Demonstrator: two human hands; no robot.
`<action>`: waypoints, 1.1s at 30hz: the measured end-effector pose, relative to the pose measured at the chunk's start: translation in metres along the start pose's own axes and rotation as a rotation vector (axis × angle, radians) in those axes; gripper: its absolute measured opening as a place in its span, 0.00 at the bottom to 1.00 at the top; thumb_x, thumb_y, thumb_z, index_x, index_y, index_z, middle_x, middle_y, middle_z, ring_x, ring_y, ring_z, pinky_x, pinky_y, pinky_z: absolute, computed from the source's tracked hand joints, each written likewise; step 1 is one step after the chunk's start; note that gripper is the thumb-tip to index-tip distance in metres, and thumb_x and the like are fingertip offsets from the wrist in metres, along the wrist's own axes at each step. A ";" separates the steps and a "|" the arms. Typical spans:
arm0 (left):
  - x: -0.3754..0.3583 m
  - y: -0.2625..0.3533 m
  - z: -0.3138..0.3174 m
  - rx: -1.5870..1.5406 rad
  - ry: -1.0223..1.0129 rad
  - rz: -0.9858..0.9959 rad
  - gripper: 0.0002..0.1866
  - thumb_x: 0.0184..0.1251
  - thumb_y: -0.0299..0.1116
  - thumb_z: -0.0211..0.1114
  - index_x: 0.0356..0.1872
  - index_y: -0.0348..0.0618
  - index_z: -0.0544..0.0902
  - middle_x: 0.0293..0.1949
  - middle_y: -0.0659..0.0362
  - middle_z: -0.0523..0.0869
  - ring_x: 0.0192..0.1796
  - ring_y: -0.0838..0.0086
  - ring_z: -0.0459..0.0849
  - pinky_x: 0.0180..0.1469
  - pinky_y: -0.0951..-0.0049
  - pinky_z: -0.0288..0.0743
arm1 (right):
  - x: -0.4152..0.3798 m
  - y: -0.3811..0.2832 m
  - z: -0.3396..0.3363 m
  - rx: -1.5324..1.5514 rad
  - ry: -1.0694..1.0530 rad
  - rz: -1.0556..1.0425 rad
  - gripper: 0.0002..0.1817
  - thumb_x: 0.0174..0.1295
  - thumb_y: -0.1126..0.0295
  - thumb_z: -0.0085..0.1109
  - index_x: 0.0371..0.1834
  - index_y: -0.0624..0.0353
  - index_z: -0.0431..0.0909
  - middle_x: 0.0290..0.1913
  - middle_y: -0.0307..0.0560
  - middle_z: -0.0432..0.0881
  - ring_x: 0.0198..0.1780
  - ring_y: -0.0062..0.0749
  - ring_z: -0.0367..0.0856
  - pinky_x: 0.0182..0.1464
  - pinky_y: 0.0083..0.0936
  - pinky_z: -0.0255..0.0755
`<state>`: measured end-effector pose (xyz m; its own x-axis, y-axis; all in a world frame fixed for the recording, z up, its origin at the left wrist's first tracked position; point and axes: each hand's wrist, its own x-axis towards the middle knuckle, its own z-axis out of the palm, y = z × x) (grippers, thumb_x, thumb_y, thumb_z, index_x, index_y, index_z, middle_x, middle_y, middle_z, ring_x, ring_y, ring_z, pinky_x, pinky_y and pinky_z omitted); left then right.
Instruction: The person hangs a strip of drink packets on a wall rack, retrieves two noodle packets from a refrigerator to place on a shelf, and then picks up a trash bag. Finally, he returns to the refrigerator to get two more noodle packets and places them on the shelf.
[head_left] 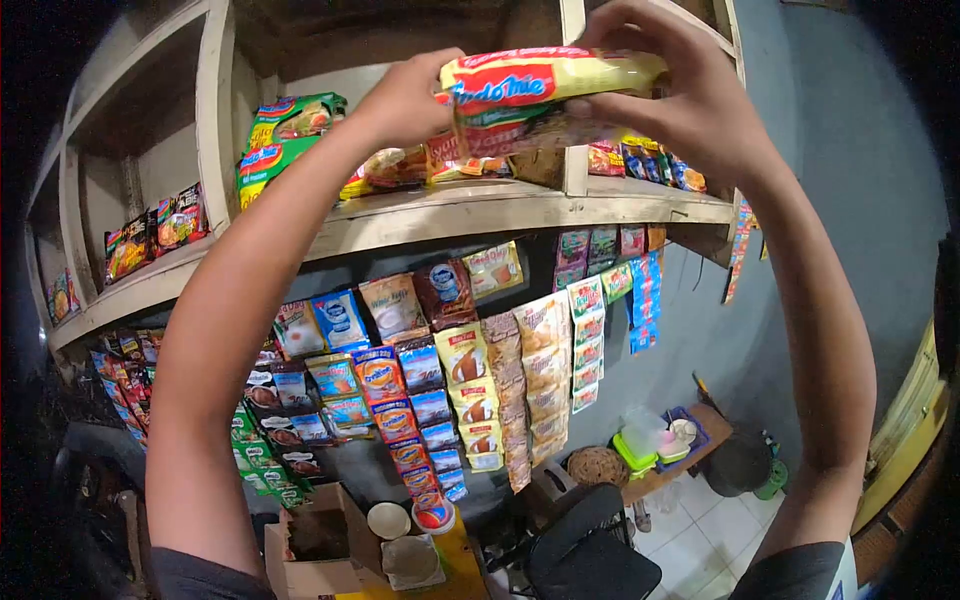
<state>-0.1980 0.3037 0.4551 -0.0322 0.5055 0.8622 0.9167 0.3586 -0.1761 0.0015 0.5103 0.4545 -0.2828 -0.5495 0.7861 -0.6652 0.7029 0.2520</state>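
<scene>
Both my arms are raised to the wooden shelf [520, 212]. My left hand [408, 103] is closed on the left end of a red and yellow Indomie instant noodle packet [525, 85]. Around its right end curve the thumb and fingers of my right hand [690, 95]. The packet lies flat on its side in front of the shelf opening, its lower part blurred. Behind my left wrist, green noodle packets [285, 150] stand on the shelf board. More packets beyond the held one are partly hidden.
Strips of drink sachets [470, 390] hang below the shelf. Dark noodle packets [155, 235] stand in a left compartment. Lower down are an open cardboard box [325, 550], a black chair [590, 550] and a green basket [635, 455]. A grey wall [850, 150] rises at right.
</scene>
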 end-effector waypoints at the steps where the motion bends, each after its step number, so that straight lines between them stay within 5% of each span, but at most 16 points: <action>1: 0.004 -0.005 0.009 -0.067 -0.056 -0.011 0.22 0.58 0.34 0.70 0.53 0.42 0.79 0.48 0.49 0.86 0.50 0.60 0.85 0.54 0.66 0.76 | -0.001 0.007 0.003 0.005 0.002 -0.004 0.20 0.53 0.76 0.70 0.47 0.61 0.73 0.46 0.47 0.80 0.50 0.32 0.81 0.52 0.27 0.79; 4: 0.014 -0.024 0.028 -0.059 -0.200 -0.112 0.21 0.62 0.32 0.66 0.56 0.41 0.78 0.50 0.48 0.86 0.51 0.60 0.84 0.56 0.67 0.74 | 0.003 0.029 0.018 0.137 -0.004 0.108 0.18 0.56 0.75 0.67 0.49 0.61 0.74 0.48 0.51 0.82 0.51 0.38 0.82 0.51 0.29 0.78; 6: 0.021 -0.052 0.036 -0.115 -0.291 -0.041 0.22 0.62 0.30 0.65 0.59 0.45 0.78 0.52 0.49 0.85 0.54 0.60 0.83 0.58 0.66 0.74 | 0.006 0.062 0.034 -0.175 0.095 -0.166 0.21 0.50 0.72 0.71 0.49 0.58 0.77 0.43 0.49 0.85 0.46 0.39 0.85 0.49 0.31 0.78; 7: 0.024 -0.059 0.040 0.004 -0.348 0.018 0.22 0.62 0.30 0.65 0.59 0.46 0.78 0.54 0.49 0.84 0.55 0.59 0.82 0.58 0.67 0.74 | 0.007 0.056 0.034 -0.141 -0.026 0.005 0.24 0.50 0.75 0.70 0.53 0.58 0.75 0.47 0.45 0.83 0.53 0.33 0.81 0.59 0.33 0.74; 10: 0.036 -0.097 0.061 0.271 -0.501 -0.014 0.26 0.61 0.39 0.68 0.63 0.57 0.76 0.61 0.52 0.79 0.62 0.57 0.77 0.66 0.57 0.67 | 0.010 0.064 0.044 -0.201 -0.010 -0.037 0.22 0.52 0.74 0.69 0.52 0.57 0.75 0.47 0.46 0.84 0.53 0.35 0.81 0.59 0.35 0.73; 14: 0.040 -0.157 0.082 -0.213 -0.399 -0.288 0.38 0.57 0.62 0.63 0.71 0.70 0.66 0.69 0.58 0.71 0.71 0.61 0.67 0.73 0.33 0.35 | 0.014 0.069 0.055 -0.164 0.041 -0.055 0.21 0.54 0.72 0.69 0.52 0.56 0.76 0.48 0.47 0.84 0.55 0.38 0.81 0.60 0.36 0.73; 17: 0.041 -0.171 0.089 -0.239 -0.324 -0.200 0.36 0.59 0.59 0.62 0.70 0.70 0.67 0.68 0.57 0.72 0.70 0.61 0.68 0.73 0.35 0.37 | 0.019 0.068 0.061 -0.190 0.006 0.043 0.20 0.55 0.71 0.68 0.52 0.56 0.75 0.49 0.47 0.84 0.56 0.38 0.81 0.60 0.36 0.74; 19: 0.028 -0.095 0.047 0.760 -0.446 -0.027 0.30 0.60 0.50 0.64 0.66 0.68 0.73 0.63 0.56 0.78 0.68 0.61 0.71 0.74 0.37 0.41 | 0.024 0.073 0.066 -0.231 -0.028 0.051 0.20 0.55 0.71 0.68 0.51 0.56 0.75 0.48 0.47 0.84 0.55 0.39 0.81 0.59 0.37 0.74; 20: 0.027 -0.083 0.033 0.760 -0.450 -0.033 0.30 0.60 0.50 0.64 0.66 0.68 0.73 0.63 0.56 0.78 0.68 0.61 0.71 0.74 0.37 0.41 | 0.026 0.076 0.070 -0.275 -0.063 0.058 0.19 0.55 0.71 0.68 0.51 0.57 0.75 0.48 0.48 0.84 0.54 0.40 0.82 0.58 0.37 0.75; 23: 0.022 -0.067 0.005 0.659 -0.320 -0.003 0.17 0.59 0.34 0.66 0.51 0.56 0.83 0.50 0.54 0.85 0.57 0.59 0.80 0.62 0.55 0.70 | 0.031 0.081 0.079 -0.303 -0.114 0.052 0.21 0.52 0.69 0.66 0.51 0.50 0.77 0.47 0.55 0.84 0.50 0.51 0.83 0.51 0.42 0.77; 28: 0.009 -0.040 -0.022 0.664 -0.249 -0.099 0.13 0.60 0.34 0.65 0.47 0.54 0.83 0.48 0.54 0.85 0.55 0.59 0.81 0.57 0.57 0.74 | 0.048 0.088 0.105 -0.328 -0.215 0.110 0.21 0.53 0.65 0.66 0.52 0.48 0.76 0.48 0.54 0.84 0.51 0.52 0.82 0.52 0.42 0.76; 33: -0.007 -0.036 -0.030 0.735 -0.273 0.115 0.14 0.58 0.37 0.67 0.46 0.53 0.82 0.47 0.57 0.84 0.53 0.57 0.81 0.55 0.57 0.74 | 0.054 0.096 0.124 -0.667 -0.308 0.228 0.22 0.54 0.66 0.65 0.55 0.49 0.75 0.50 0.48 0.82 0.53 0.47 0.81 0.52 0.42 0.76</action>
<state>-0.2192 0.2637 0.4696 -0.1376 0.7114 0.6892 0.4255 0.6708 -0.6074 -0.1629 0.4921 0.4512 -0.6076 -0.3905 0.6916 -0.0370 0.8838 0.4665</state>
